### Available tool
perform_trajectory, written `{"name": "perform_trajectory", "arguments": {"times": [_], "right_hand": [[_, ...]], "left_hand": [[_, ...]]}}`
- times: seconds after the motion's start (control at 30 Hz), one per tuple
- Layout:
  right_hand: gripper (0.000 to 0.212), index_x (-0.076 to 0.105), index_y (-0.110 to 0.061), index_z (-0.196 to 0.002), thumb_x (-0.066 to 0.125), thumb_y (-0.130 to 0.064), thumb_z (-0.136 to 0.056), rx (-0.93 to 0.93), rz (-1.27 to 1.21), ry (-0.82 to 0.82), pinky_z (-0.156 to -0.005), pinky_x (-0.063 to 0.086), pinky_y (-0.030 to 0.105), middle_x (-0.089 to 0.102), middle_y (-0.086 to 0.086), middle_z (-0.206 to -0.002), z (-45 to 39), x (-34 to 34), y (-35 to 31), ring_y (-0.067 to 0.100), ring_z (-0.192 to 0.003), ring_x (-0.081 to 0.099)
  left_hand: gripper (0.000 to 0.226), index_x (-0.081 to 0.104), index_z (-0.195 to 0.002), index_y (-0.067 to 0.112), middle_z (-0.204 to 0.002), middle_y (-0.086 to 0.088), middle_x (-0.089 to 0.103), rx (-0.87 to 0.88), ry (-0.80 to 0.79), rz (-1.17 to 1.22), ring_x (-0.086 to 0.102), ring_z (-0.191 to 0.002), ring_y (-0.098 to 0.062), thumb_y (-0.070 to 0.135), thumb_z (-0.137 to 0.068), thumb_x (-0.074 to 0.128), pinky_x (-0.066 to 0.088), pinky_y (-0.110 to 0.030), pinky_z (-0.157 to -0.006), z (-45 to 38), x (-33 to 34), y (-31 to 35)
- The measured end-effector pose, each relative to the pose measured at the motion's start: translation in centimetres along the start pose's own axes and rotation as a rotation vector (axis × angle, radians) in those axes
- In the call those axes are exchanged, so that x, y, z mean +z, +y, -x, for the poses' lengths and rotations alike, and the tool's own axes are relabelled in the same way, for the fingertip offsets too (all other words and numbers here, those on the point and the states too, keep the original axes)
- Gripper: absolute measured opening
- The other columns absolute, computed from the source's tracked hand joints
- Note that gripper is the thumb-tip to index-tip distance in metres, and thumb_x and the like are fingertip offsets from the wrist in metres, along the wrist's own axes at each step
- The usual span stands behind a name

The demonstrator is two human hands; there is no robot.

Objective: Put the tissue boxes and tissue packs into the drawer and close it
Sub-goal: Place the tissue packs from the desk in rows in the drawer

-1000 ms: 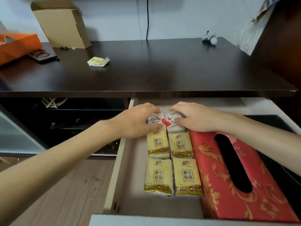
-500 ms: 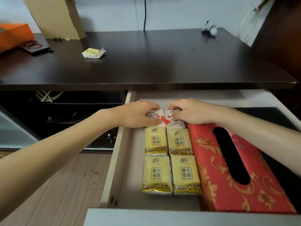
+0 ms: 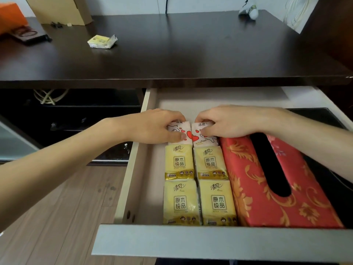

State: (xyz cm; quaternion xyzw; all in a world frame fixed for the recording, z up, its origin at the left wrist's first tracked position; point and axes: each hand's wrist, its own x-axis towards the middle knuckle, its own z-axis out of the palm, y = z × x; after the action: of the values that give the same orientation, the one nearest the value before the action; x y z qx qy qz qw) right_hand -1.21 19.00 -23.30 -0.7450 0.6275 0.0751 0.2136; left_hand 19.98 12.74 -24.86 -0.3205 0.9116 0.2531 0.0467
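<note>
The drawer (image 3: 145, 188) stands pulled out under the dark desk. Inside lie several yellow tissue packs (image 3: 179, 163) in two rows, with a red and gold tissue box (image 3: 254, 188) to their right. Behind the yellow packs sit two white tissue packs with red hearts. My left hand (image 3: 152, 129) grips the left white pack (image 3: 181, 129) and my right hand (image 3: 229, 121) grips the right white pack (image 3: 202, 136). Both packs rest side by side on the drawer floor. One more yellow tissue pack (image 3: 102, 41) lies on the desk top.
The dark desk top (image 3: 191, 50) carries a cardboard box (image 3: 61, 8), an orange box (image 3: 10, 16), a dark flat item (image 3: 28, 34) and a small white object (image 3: 248, 11). Left of the drawer is a dark open shelf (image 3: 76, 115). Wooden floor lies below.
Both hands have stayed on the white heart packs, pressing them into place behind the yellow ones. The view has tilted slightly down; the packs sit a little straighter.
</note>
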Motion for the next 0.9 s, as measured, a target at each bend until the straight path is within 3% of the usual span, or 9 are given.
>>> {"name": "perform_trajectory", "arguments": {"times": [0.17, 0.23, 0.3, 0.4, 0.5, 0.6, 0.73, 0.83, 0.9], "right_hand": [[0.027, 0.062, -0.032, -0.124, 0.054, -0.039, -0.098, 0.006, -0.025, 0.019, -0.092, 0.053, 0.043, 0.068, -0.002, -0.117, 0.1, -0.1, -0.1, 0.019, -0.105, 0.063], [0.033, 0.062, -0.028, -0.13, 0.054, -0.04, -0.1, -0.013, -0.018, 0.083, -0.097, 0.05, 0.04, 0.067, -0.002, -0.129, 0.5, -0.2, -0.2, 0.02, -0.115, 0.06], [0.036, 0.063, -0.029, -0.133, 0.053, -0.039, -0.1, -0.057, -0.008, 0.247, -0.102, 0.047, 0.042, 0.065, -0.007, -0.135, 1.0, -0.7, -0.3, 0.018, -0.124, 0.059], [0.022, 0.071, -0.038, -0.11, 0.054, -0.038, -0.097, -0.133, -0.124, 0.559, -0.086, 0.053, 0.039, 0.075, -0.019, -0.103, 1.2, -3.3, -1.0, 0.002, -0.096, 0.066], [0.019, 0.072, -0.038, -0.098, 0.054, -0.04, -0.092, -0.206, -0.301, 0.673, -0.073, 0.05, 0.029, 0.073, -0.021, -0.087, -1.4, -6.8, -2.5, -0.005, -0.081, 0.064], [0.019, 0.073, -0.035, -0.107, 0.057, -0.033, -0.096, -0.245, -0.329, 0.663, -0.084, 0.051, 0.034, 0.072, -0.018, -0.104, -6.8, -9.3, -4.3, -0.003, -0.093, 0.063], [0.031, 0.065, -0.023, -0.131, 0.056, -0.026, -0.101, -0.206, -0.263, 0.61, -0.107, 0.045, 0.043, 0.063, -0.002, -0.137, -14.8, -11.2, -6.5, 0.019, -0.126, 0.056], [0.039, 0.058, -0.021, -0.141, 0.056, -0.025, -0.102, -0.166, -0.263, 0.59, -0.109, 0.043, 0.04, 0.055, 0.0, -0.149, -19.2, -12.2, -7.5, 0.021, -0.136, 0.05], [0.04, 0.057, -0.021, -0.141, 0.056, -0.025, -0.101, -0.148, -0.279, 0.6, -0.109, 0.044, 0.041, 0.055, 0.0, -0.149, -21.2, -12.6, -7.8, 0.021, -0.137, 0.049]], "left_hand": [[0.041, 0.052, -0.13, 0.024, -0.122, 0.01, 0.066, -0.005, -0.013, 0.002, 0.064, -0.105, -0.008, 0.042, -0.094, 0.062, 0.055, -0.034, -0.089, -0.1, 0.0, 0.4], [0.043, 0.053, -0.132, 0.023, -0.124, 0.009, 0.062, 0.013, 0.039, -0.089, 0.059, -0.11, -0.008, 0.042, -0.094, 0.061, 0.052, -0.035, -0.093, 0.2, -0.3, 0.6], [0.04, 0.056, -0.13, 0.025, -0.123, 0.01, 0.059, 0.062, 0.257, -0.253, 0.055, -0.114, -0.009, 0.042, -0.093, 0.059, 0.048, -0.034, -0.093, 0.8, -1.0, 0.5], [0.024, 0.066, -0.112, 0.029, -0.105, 0.016, 0.066, 0.107, 0.681, -0.192, 0.061, -0.1, -0.004, 0.037, -0.091, 0.056, 0.052, -0.036, -0.083, 2.8, -4.1, -0.3], [0.023, 0.068, -0.105, 0.033, -0.095, 0.019, 0.069, -0.011, 0.884, -0.101, 0.064, -0.09, 0.0, 0.04, -0.091, 0.051, 0.055, -0.033, -0.079, 3.7, -8.6, -2.9], [0.029, 0.068, -0.11, 0.033, -0.105, 0.014, 0.069, -0.238, 0.902, -0.138, 0.066, -0.093, -0.007, 0.043, -0.088, 0.052, 0.055, -0.037, -0.082, 2.8, -12.7, -7.8], [0.041, 0.059, -0.127, 0.022, -0.125, -0.005, 0.06, -0.51, 0.816, -0.106, 0.059, -0.107, -0.026, 0.036, -0.088, 0.058, 0.05, -0.04, -0.084, -0.2, -16.4, -15.4], [0.056, 0.045, -0.145, 0.02, -0.15, -0.012, 0.041, -0.593, 0.688, -0.067, 0.042, -0.133, -0.034, 0.03, -0.091, 0.056, 0.04, -0.047, -0.106, -2.8, -17.9, -19.5], [0.056, 0.044, -0.147, 0.02, -0.154, -0.013, 0.037, -0.577, 0.579, -0.081, 0.037, -0.138, -0.035, 0.024, -0.091, 0.054, 0.034, -0.045, -0.111, -4.1, -18.4, -21.2]]}}
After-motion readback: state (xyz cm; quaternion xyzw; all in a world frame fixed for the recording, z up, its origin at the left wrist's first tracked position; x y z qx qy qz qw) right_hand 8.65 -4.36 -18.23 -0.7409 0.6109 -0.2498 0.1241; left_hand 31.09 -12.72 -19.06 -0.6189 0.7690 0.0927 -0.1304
